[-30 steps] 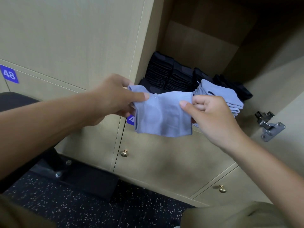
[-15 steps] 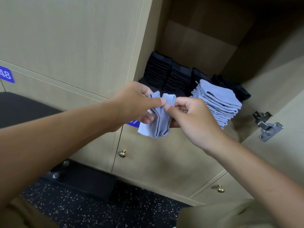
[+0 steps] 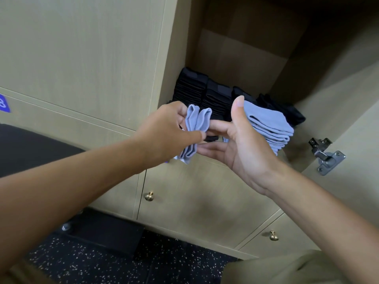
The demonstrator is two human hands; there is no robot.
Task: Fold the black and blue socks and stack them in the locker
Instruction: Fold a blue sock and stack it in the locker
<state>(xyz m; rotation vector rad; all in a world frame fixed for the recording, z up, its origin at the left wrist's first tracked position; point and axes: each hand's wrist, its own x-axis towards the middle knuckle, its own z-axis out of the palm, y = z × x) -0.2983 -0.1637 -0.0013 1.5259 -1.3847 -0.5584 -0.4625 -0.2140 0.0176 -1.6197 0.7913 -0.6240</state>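
Before you stood a wall of pale wood-grain lockers (image 3: pixel 82 58), and below them ran a dark speckled floor (image 3: pixel 102 259) with a black object (image 3: pixel 30 148) at the far left. One locker compartment (image 3: pixel 246 64) was open, its door (image 3: pixel 348 119) swung out to the right with one metal hinge (image 3: pixel 326 156) showing. Two brass knobs were visible on the lower doors, one (image 3: pixel 149 196) near the middle and one (image 3: pixel 273 235) to the right. A blue number tag (image 3: pixel 4 103) sat cut off at the left edge.

Inside the compartment you had one stack of folded blue socks (image 3: pixel 270 128) at the near right, and behind it black socks (image 3: pixel 205 93) in about four stacks; the rightmost was too dark to count surely.

Your left hand (image 3: pixel 168 132) pinched one folded blue sock (image 3: pixel 194 128), fingers curled round it, just in front of the compartment's near edge. Your right hand (image 3: pixel 235 146) was spread, palm toward the sock, fingers (image 3: pixel 217 124) straight and touching the sock's right side, thumb raised in front of the blue stack.
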